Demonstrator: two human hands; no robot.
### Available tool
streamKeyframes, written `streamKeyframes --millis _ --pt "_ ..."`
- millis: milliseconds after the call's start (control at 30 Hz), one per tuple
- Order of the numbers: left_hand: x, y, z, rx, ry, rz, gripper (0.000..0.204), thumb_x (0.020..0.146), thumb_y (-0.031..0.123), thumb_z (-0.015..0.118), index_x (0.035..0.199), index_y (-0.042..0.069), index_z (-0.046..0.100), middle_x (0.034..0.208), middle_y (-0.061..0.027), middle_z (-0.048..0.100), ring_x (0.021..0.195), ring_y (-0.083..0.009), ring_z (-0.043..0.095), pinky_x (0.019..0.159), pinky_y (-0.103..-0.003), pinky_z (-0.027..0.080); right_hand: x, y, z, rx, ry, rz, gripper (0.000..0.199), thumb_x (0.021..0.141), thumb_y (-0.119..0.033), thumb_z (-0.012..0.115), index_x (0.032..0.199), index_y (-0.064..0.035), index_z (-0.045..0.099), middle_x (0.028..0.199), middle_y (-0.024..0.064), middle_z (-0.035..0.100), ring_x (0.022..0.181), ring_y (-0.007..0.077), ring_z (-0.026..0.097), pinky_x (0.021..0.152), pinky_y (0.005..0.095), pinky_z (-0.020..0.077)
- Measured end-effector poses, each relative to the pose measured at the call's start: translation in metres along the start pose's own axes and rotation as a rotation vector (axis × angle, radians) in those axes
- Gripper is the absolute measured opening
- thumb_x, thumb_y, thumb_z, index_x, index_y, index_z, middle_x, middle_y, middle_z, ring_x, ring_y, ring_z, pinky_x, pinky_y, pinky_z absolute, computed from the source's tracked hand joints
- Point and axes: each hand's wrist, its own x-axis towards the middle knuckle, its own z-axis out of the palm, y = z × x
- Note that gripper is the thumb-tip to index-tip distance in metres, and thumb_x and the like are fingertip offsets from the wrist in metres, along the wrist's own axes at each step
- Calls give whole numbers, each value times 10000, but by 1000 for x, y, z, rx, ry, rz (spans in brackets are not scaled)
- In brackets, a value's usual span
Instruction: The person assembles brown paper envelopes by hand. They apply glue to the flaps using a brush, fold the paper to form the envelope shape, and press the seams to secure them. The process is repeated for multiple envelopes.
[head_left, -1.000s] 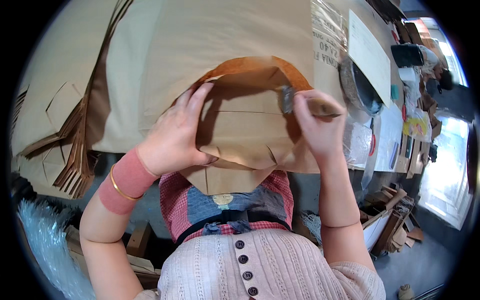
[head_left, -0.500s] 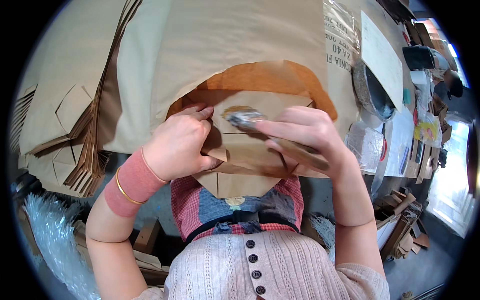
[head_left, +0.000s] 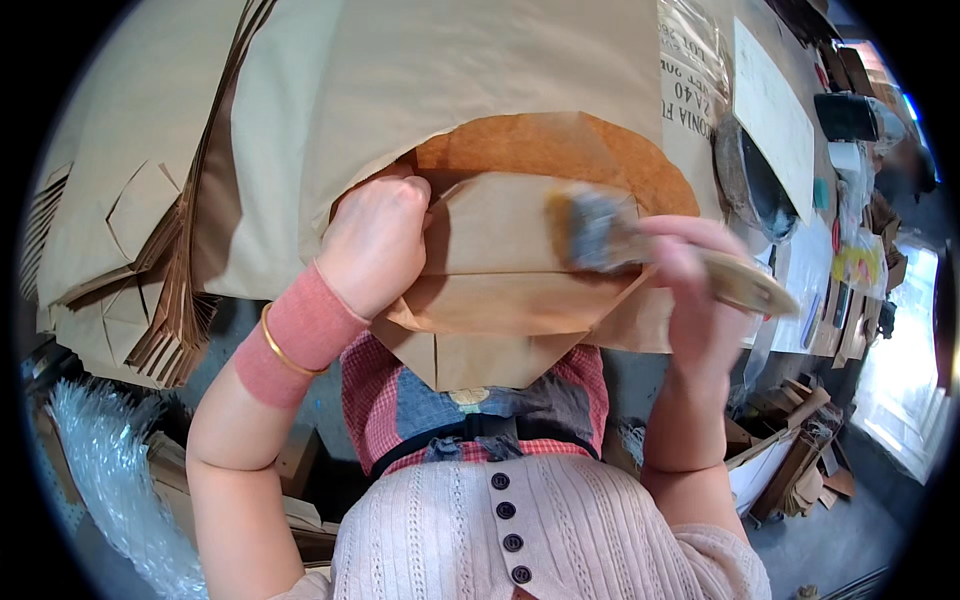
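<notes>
Brush (head_left: 592, 232), blurred, sits right of the frame's centre above the spread end of a brown paper sack (head_left: 490, 222); whether its bristles touch the paper, I cannot tell. The right hand (head_left: 700, 275) has its fingers closed about the wooden handle, which slants to the lower right, a hold that probably keeps them clear of the bristles. The left hand (head_left: 380, 225), left of centre, is curled with knuckles up at the opening's left edge. Its fingertips are hidden, so I cannot tell whether paper is caught in them; its placing looks meant to steady that side and keep the mouth spread. Behind the opening curves an orange-brown surface (head_left: 525, 142). The sack's near flap (head_left: 480, 365) overhangs toward the apron, perhaps so the folds lie within easy reach. More folded sacks (head_left: 150, 235) lie at the left; at the upper right, a pale board (head_left: 772, 110) partly covers a grey bowl (head_left: 735, 175), near the brush side.
</notes>
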Motion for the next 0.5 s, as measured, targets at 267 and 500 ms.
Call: streamKeyframes --millis 267,500 --pt "24 -16 3 -105 126 -114 253 699 170 784 638 -23 632 629 -205 606 612 -365 609 606 -418 497 -1 3 78 414 -164 243 84 863 -59 669 793 -13 665 694 -22 630 658 32 552 572 230 459" --pt "30 -12 6 77 158 -124 339 674 252 831 631 -21 635 649 -206 623 631 -368 626 626 -423 512 -9 33 51 72 -4 51 34 805 -30 666 782 -9 652 670 84 640 594 135 597 569 280 482"
